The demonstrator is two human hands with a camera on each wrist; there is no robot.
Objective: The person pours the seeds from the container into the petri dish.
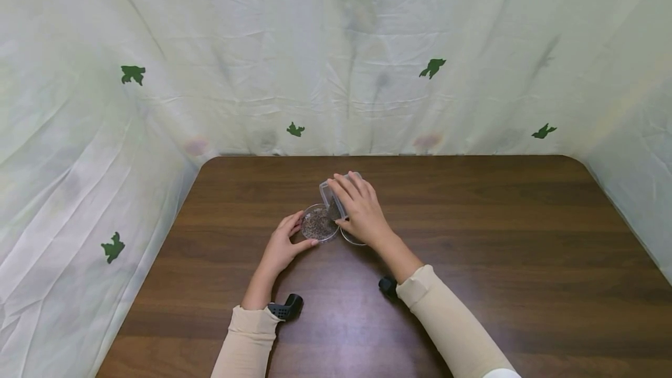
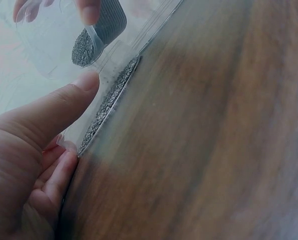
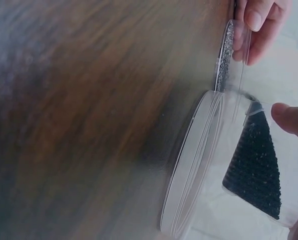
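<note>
My left hand (image 1: 280, 249) grips the side of a round clear petri dish (image 1: 315, 205) on the table, thumb at its near edge and fingers at the far left. Dark grey granules (image 1: 317, 224) cover the dish's floor. My right hand (image 1: 362, 210) holds a small clear plastic box (image 1: 325, 192) from above, tipped left over the dish. Inside it, a dark mass of granules (image 3: 259, 162) slopes down to the low corner, which is at the dish in the right wrist view. The right thumb (image 3: 290, 119) lies along the box's side.
A second round clear dish (image 3: 181, 172) lies flat just right of the first, partly under the right hand. Brown wooden table (image 1: 499, 249) spreads around both hands. White cloth with green leaf shapes (image 1: 315, 45) hangs behind the table and along its sides.
</note>
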